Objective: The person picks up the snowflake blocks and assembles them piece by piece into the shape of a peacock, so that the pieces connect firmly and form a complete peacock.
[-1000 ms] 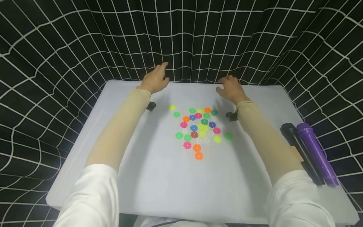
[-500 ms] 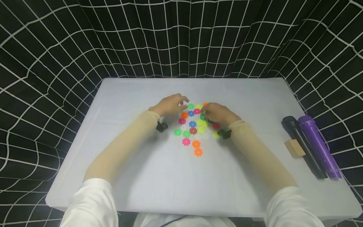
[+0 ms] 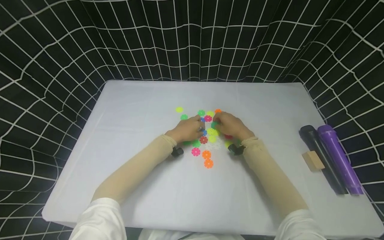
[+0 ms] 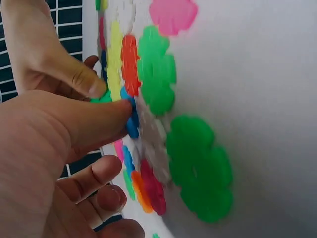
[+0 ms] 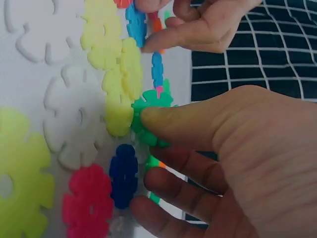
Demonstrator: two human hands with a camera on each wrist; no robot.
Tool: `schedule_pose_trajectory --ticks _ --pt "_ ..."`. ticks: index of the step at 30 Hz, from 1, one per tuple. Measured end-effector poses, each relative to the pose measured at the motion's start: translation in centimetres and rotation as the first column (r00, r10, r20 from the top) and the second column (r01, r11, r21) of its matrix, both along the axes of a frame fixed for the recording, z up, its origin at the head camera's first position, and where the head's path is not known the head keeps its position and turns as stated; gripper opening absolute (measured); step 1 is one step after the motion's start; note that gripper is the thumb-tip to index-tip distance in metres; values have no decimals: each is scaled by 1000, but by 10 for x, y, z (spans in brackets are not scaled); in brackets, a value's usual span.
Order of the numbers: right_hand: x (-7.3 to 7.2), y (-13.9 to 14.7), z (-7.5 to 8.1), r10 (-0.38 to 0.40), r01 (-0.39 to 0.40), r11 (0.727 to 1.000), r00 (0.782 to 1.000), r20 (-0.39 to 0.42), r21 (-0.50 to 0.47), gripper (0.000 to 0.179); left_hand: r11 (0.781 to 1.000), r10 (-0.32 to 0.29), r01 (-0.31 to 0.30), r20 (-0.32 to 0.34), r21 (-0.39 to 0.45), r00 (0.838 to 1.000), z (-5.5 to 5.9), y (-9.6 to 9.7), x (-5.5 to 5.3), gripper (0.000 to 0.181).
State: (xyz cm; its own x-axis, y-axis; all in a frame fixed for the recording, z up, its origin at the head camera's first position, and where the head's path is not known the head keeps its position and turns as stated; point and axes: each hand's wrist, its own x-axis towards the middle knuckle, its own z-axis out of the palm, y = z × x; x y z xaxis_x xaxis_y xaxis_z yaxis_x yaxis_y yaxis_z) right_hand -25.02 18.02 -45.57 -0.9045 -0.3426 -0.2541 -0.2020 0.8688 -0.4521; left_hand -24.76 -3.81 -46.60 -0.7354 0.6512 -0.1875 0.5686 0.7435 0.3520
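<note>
Mid-frame in the head view, the left hand [image 3: 186,129] pinches a blue disc [image 5: 136,26] lying to the left of the green disc [image 5: 154,98] that the right hand [image 3: 232,124] pinches, yellow discs [image 3: 212,132] between; both discs are round, without a long axis.

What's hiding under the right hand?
The right hand has its thumb on a green disc. The right wrist view shows a dark blue disc near the fingers. From the head camera, anything fully underneath is hidden.
</note>
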Motion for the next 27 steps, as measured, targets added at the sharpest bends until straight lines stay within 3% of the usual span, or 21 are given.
schedule_pose_trajectory --ticks 5,13,18,21,23,24,25,26,27 --pt "5 1 1 -63 60 988 998 -16 -144 22 1000 27 -26 -17 10 999 0 -1 7 28" --pt "15 -4 7 -149 150 904 988 34 -400 22 1000 -2 1 -90 -14 996 0 -1 17 31" --pt "17 -7 10 -154 155 882 987 38 -445 22 999 38 -37 -37 18 999 -2 0 14 26" --pt "18 -9 10 -156 158 874 987 43 -459 21 985 124 -127 36 118 992 -6 -4 12 16" --pt "20 -9 8 -159 166 864 986 55 -475 21 944 195 -228 152 239 969 -8 -9 13 21" --pt "21 -10 8 -158 170 857 985 66 -486 21 907 221 -286 229 310 948 -9 -12 14 25" --pt "22 -10 7 -157 174 851 985 75 -496 22 857 234 -353 328 375 915 -10 -14 16 28" --pt "22 -10 7 -158 179 844 984 84 -506 23 796 238 -431 435 425 869 -12 -16 19 30" --pt "23 -11 6 -156 181 835 983 92 -519 23 727 229 -510 539 459 811 -13 -18 22 32"
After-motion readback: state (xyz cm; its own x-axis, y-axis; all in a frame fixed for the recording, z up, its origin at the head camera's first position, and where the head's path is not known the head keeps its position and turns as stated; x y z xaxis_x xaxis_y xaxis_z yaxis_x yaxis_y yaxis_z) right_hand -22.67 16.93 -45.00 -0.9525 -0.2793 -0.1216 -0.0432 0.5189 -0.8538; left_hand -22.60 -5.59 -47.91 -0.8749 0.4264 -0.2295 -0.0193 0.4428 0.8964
